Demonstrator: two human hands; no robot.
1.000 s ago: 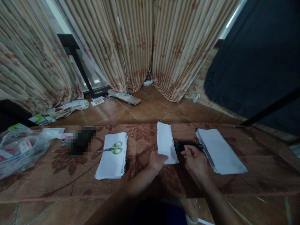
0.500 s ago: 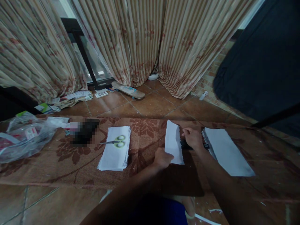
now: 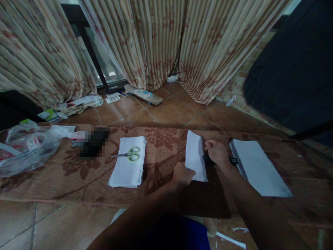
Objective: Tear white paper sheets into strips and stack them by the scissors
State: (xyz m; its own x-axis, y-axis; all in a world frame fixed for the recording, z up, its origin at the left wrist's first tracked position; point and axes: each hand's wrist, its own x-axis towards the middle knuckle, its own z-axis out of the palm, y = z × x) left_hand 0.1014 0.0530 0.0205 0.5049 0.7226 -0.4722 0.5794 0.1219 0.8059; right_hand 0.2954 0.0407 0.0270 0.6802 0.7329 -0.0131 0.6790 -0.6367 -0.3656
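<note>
A narrow white sheet of paper (image 3: 195, 156) lies in front of me on the patterned brown cloth. My left hand (image 3: 182, 173) is closed at its lower left edge, the thumb resting on top. Just beside the sheet's right edge is my right hand (image 3: 216, 151), its fingers curled together; whether they pinch anything is too unclear to see. A black object (image 3: 206, 160) shows partly beneath that hand, its kind hidden. To the left, scissors with pale green handles (image 3: 133, 154) rest on a stack of cut white paper (image 3: 125, 175).
Larger white sheets (image 3: 261, 166) lie on the right. A clear plastic bag (image 3: 28, 149) and a blurred-out dark item (image 3: 95, 142) are at the left of the cloth (image 3: 161, 166). Paper scraps (image 3: 231, 240) lie on the floor nearby; a skateboard (image 3: 143, 94) stands beyond, near curtains (image 3: 161, 41).
My view has shifted slightly. Both hands and the narrow sheet keep nearly the same places relative to each other.
</note>
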